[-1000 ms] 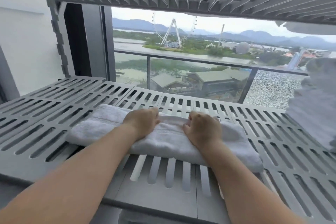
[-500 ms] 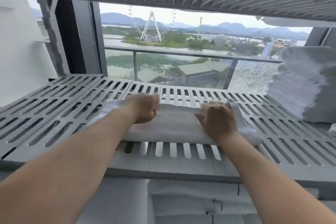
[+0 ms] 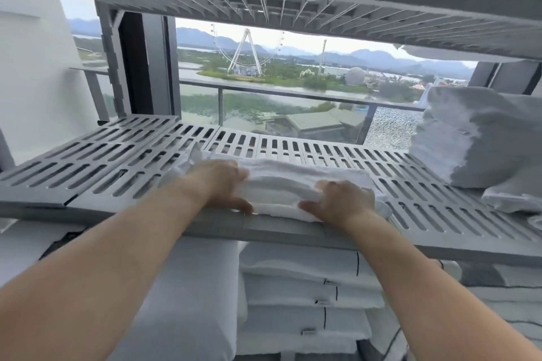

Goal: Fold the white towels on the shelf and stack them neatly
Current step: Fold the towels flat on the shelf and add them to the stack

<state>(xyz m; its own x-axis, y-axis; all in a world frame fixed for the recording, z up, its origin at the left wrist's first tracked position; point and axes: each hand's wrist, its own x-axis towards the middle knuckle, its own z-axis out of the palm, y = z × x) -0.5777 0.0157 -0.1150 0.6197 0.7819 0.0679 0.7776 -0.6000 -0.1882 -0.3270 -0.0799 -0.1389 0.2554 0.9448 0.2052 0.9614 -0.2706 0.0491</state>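
A folded white towel (image 3: 293,184) lies near the front edge of the grey slotted shelf (image 3: 96,170). My left hand (image 3: 220,184) grips the towel's left part, fingers on top and thumb at the front edge. At the towel's right part, my right hand (image 3: 337,202) holds it the same way. A stack of white towels (image 3: 475,138) stands on the shelf at the far right, apart from both hands.
Another slotted shelf (image 3: 293,6) hangs close overhead. Below the shelf, folded white towels (image 3: 299,293) are stacked and a white pillow-like bundle (image 3: 181,302) lies to their left. Behind the shelf are a window and a balcony rail (image 3: 293,92).
The towel has been folded narrower and drawn toward the shelf's front edge. Both hands now grip its front edge. The camera has lowered, showing the towels on the shelf below.
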